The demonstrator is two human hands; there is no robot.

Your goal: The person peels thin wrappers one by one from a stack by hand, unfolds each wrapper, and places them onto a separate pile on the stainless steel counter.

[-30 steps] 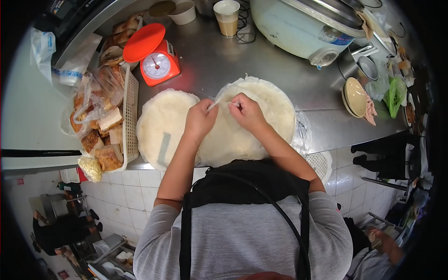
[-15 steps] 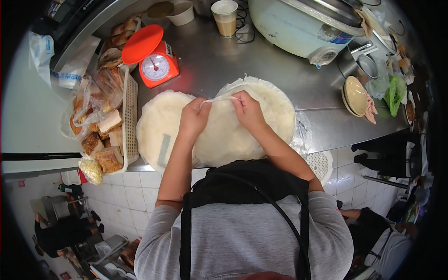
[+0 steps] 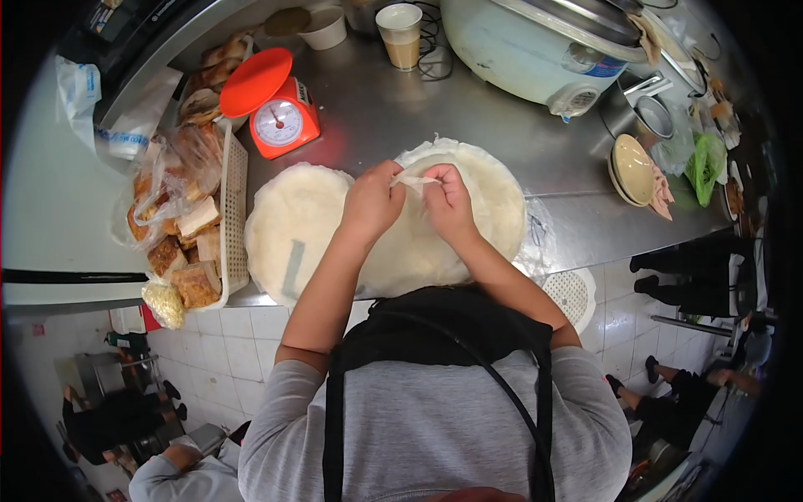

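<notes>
Two stacks of thin, pale round wrappers lie on the steel counter: a left stack [image 3: 280, 217] and a right stack [image 3: 500, 197]. Above the right stack, my left hand [image 3: 374, 202] and my right hand [image 3: 450, 203] face each other, close together. Both are closed, pinching the edge of a thin, translucent wrapper [image 3: 416, 180] between thumbs and fingers. The edge is bunched between the fingertips, and the rest of the sheet hangs toward me, hard to tell apart from the stack below. A grey-green strip [image 3: 294, 266] shows on the left stack.
A red kitchen scale [image 3: 280, 121] stands behind the left stack. A white basket [image 3: 235, 209] of roasted meat chunks is at left. A paper cup [image 3: 400, 38], a large pale cooker [image 3: 535, 50] and bowls [image 3: 633, 170] are on the steel counter [image 3: 577, 222]. Other people stand farther off.
My left hand has moved right, closer to my right hand, and the stretched wrapper edge is now bunched between them. A person in grey appears at lower left.
</notes>
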